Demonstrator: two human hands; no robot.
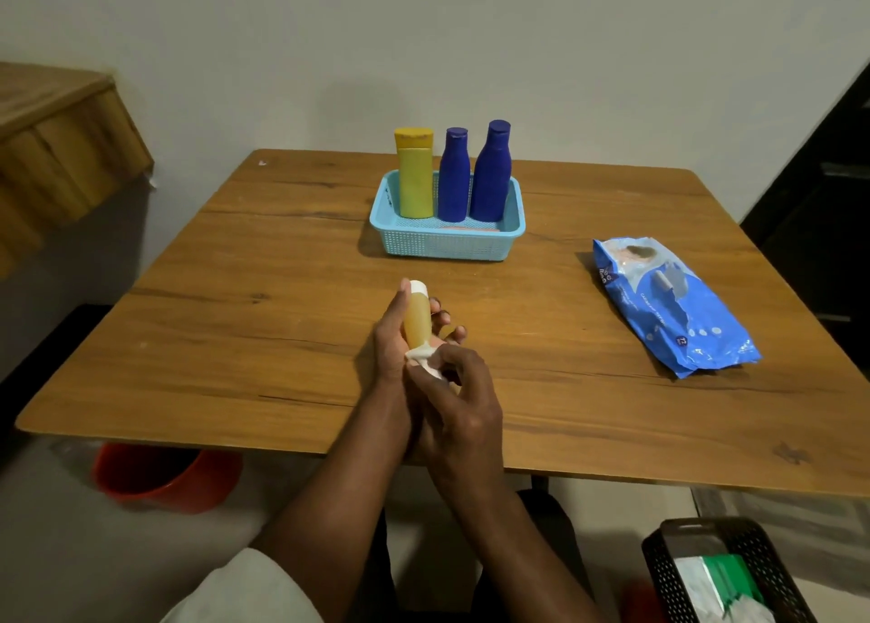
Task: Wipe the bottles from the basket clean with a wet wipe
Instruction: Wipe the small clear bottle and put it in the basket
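left hand (393,335) grips amber bottle (418,322) | right hand (459,387) pinches wet wipe (426,359) at its base | risk: damp bottle may slip from grip

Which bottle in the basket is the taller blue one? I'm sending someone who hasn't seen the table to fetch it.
On the wooden table stands a light blue basket near the far edge, holding three upright bottles in a row. The taller blue bottle is the rightmost, beside a shorter blue bottle and a yellow bottle at the left.
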